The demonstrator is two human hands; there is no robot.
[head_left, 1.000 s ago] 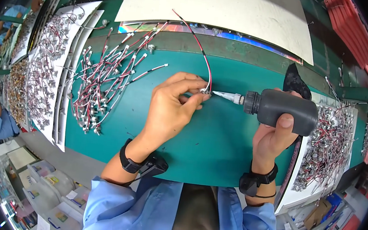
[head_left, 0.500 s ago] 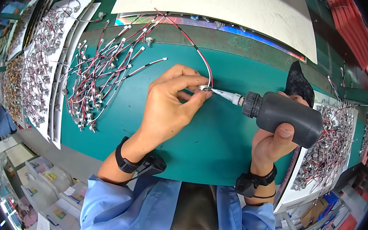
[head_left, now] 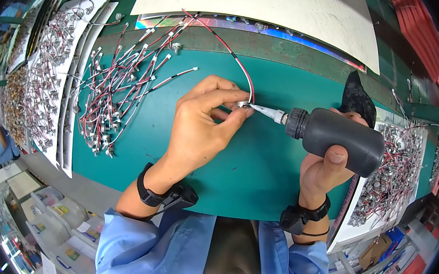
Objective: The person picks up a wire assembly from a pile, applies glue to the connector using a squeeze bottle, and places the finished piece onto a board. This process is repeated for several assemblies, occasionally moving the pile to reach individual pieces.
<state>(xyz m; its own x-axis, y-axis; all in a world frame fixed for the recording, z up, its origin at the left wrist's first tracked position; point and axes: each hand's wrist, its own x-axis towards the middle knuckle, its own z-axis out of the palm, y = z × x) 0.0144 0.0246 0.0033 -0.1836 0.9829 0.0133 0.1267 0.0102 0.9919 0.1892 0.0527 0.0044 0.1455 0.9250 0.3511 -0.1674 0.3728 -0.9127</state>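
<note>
Glue nozzle meets a pinched wire end over the green mat

The left hand pinches, with closed fingertips, the small metal end of a red-and-white twisted wire lead above the teal work mat, while the right hand wraps closed around a dark grey plastic squeeze bottle whose white tapered nozzle touches that end. Judged from here, too hard a squeeze could flood the part and wet the fingertips, and a slip of the pinch would drag the nozzle off target. One bottle, one lead in hand; a loose pile of similar red-and-white leads, too many to count, lies to the left, and more crowd the white tray at right
</note>
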